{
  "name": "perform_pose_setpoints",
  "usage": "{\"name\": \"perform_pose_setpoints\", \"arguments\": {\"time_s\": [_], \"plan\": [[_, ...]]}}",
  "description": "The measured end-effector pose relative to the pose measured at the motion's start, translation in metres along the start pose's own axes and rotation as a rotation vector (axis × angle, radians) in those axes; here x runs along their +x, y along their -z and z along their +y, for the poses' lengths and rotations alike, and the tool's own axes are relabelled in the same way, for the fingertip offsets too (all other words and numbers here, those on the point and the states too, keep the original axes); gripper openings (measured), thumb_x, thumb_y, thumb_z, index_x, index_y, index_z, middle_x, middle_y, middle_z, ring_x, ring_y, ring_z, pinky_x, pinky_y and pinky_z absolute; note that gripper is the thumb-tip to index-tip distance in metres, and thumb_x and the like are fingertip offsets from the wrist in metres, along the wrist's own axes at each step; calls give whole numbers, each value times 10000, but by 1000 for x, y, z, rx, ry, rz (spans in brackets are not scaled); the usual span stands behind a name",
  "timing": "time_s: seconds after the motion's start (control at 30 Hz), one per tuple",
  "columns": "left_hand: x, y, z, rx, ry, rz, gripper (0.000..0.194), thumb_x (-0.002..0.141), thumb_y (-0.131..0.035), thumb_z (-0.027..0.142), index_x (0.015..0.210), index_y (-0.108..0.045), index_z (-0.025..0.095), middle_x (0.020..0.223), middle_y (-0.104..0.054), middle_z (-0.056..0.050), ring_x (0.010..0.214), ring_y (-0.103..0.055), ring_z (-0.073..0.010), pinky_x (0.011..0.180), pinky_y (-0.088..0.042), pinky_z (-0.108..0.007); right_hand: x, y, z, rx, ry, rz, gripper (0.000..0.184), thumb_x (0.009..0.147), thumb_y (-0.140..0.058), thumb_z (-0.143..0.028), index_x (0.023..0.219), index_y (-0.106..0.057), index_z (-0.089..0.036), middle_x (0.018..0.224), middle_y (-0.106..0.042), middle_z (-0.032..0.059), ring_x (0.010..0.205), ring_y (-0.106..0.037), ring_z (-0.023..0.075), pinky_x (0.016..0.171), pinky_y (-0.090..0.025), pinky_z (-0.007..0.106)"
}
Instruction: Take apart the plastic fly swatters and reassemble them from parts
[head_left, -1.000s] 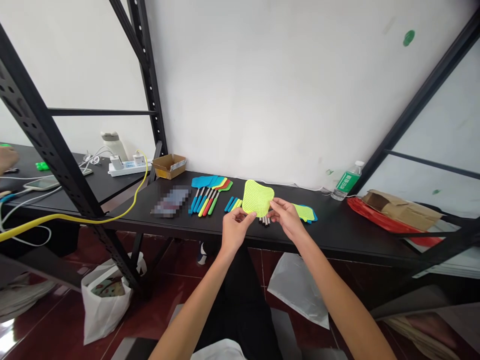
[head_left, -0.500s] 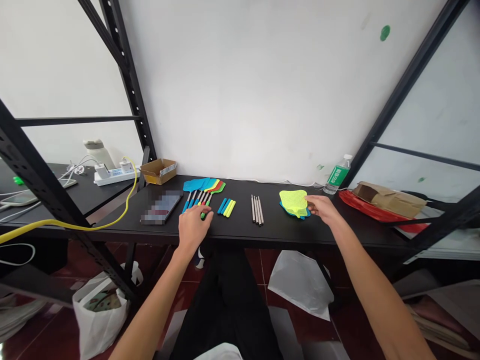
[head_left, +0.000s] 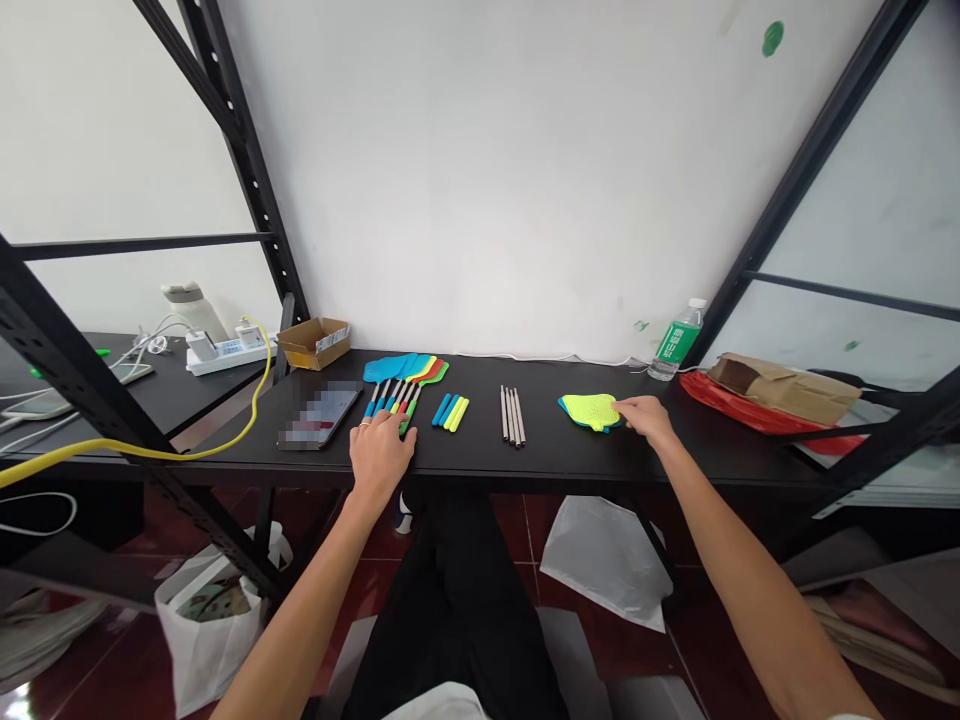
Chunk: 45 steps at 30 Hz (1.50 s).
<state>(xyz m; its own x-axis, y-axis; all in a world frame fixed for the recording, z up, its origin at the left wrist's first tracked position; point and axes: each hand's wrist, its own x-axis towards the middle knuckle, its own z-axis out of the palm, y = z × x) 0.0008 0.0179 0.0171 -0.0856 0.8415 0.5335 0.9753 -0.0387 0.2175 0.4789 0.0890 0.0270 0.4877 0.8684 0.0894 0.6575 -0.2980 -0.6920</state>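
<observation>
Toward the worktop's right end, right hand pinched the yellow paddle head at its edge, left hand lay palm-down over coloured handles, its grip unclear.

A long black tabletop carries, from left to right, a flat device, an open cardboard box farther back, a fanned row of fly swatters in several colours, two blue and two yellow tubes, and slim metal rods. Farther right lie overlapping yellow and blue swatter heads, an upright labelled bottle and a red bag under brown packaging.
</observation>
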Motion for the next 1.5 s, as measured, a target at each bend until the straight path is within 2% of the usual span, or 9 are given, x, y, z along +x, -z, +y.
{"name": "perform_pose_setpoints", "arguments": {"time_s": [0.17,0.4,0.63,0.77,0.9,1.1,1.33,1.5], "plan": [[4,-1,-1,64,-11,-29,331,904,-522,339,1105,-726,173,1079,-692,-144,1008,-620,-330,814,-413,-404,-5,1,-1,-89,12,25,233,727,-701,-372,837,-807,-197,771,-755,112,694,-698,236,667,-497,316],[14,4,8,152,-3,-125,333,908,-510,341,1078,-730,156,1020,-722,-150,969,-655,-331,831,-439,-414,-35,7,-7,-12,63,192,297,754,-616,-415,900,-797,-231,916,-777,103,903,-698,303,781,-485,364],[26,7,17,220,61,-206,344,900,-523,384,1038,-733,149,986,-738,-166,937,-685,-336,804,-462,-403,-84,-9,-28,283,181,305,324,797,-554,-430,899,-770,-210,768,-759,75,783,-697,267,773,-478,344],[36,14,18,252,71,-304,340,879,-514,407,880,-745,157,909,-733,-170,924,-689,-342,765,-475,-389,-95,-18,-36,321,219,275,342,808,-549,-450,893,-764,-198,728,-746,74,750,-689,263,741,-468,338],[45,20,19,263,74,-351,329,857,-490,378,859,-739,164,916,-727,-174,933,-685,-352,732,-480,-388,-96,-20,-38,342,226,267,325,809,-554,-441,865,-762,-196,737,-749,75,738,-689,258,715,-465,330],[51,21,23,222,121,-347,372,857,-452,429,821,-721,175,910,-715,-178,930,-677,-380,711,-480,-399,-97,-21,-40,371,283,249,332,835,-546,-452,885,-758,-202,800,-761,79,744,-686,252,695,-467,319],[53,32,38,120,123,-296,340,900,-403,360,841,-683,177,952,-713,-170,949,-668,-376,726,-458,-386,-102,-24,-55,426,339,204,317,827,-556,-434,871,-762,-197,796,-752,76,736,-682,238,690,-473,310],[54,41,49,6,94,-243,339,961,-353,326,828,-627,177,916,-711,-151,902,-670,-319,674,-400,-317,-110,-30,-76,571,342,124,327,827,-565,-434,888,-759,-178,706,-711,56,606,-613,187,577,-433,280]]}}
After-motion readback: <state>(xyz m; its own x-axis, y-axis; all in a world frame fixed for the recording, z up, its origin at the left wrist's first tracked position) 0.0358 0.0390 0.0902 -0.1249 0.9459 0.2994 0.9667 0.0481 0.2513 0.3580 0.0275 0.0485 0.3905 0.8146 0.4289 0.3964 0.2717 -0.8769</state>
